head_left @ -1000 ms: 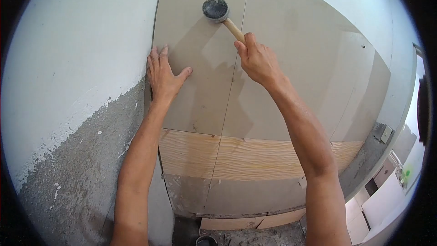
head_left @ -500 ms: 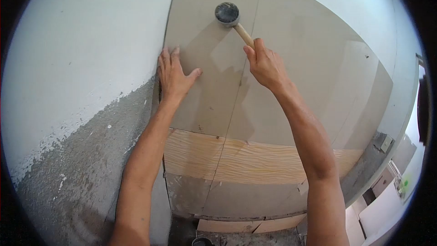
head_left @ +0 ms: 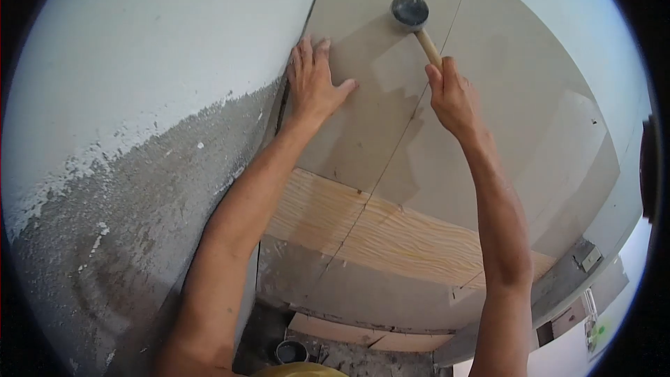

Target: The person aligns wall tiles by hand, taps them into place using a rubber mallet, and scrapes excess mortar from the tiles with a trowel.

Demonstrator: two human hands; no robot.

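Observation:
My right hand [head_left: 455,100] is wrapped round the wooden handle of a mallet [head_left: 410,12] with a round black head, held up in front of the upper beige wall tile [head_left: 377,63]. Against the left edge of that tile, by the corner with the white wall, my left hand [head_left: 313,87] rests with its fingers spread and holds nothing. A thin vertical joint runs between this tile and the large tile to its right [head_left: 516,98]. Below both is a band of wavy, wood-coloured tile [head_left: 391,227].
The left wall [head_left: 160,49] is white above and rough grey below. A black bucket [head_left: 291,352] stands on the dirty floor near pinkish tile strips [head_left: 370,333]. At the lower right, a switch box [head_left: 590,259] sits in the wall beside an opening.
The view has swung and tilted, so the wall and both hands appear farther right. My left hand stays on the tile edge, and my right hand keeps hold of the mallet.

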